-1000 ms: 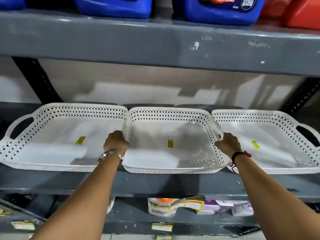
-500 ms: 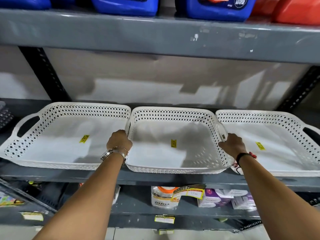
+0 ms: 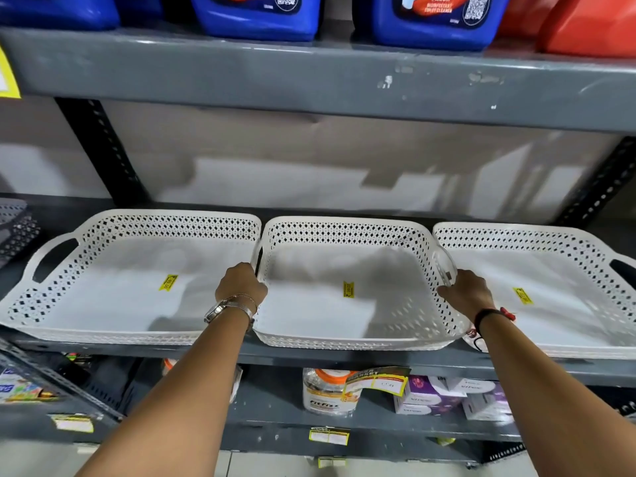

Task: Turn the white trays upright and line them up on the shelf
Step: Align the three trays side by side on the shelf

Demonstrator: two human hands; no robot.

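**Q:** Head view: how far along is the task?

**A:** Three white trays stand upright in a row on the grey shelf. The left tray and the right tray lie flat, rims up. The middle tray is between my hands: my left hand is closed over its left handle, my right hand curled round its right handle. Its right rim overlaps the right tray's edge, so I judge the turning done and only the final squaring of the middle tray left. Whether more trays wait outside the frame, I cannot tell.

**Q:** Same view: what writing can be read?

**A:** Each tray floor carries a small yellow price sticker; the digits are too blurred to give. On the upper shelf, a blue jug shows "FRESH" above a QR code; beside it stand red jugs. On the lower shelf, a clear bottle with an orange cap reads "FitFizz". The purple boxes beside it are illegible.
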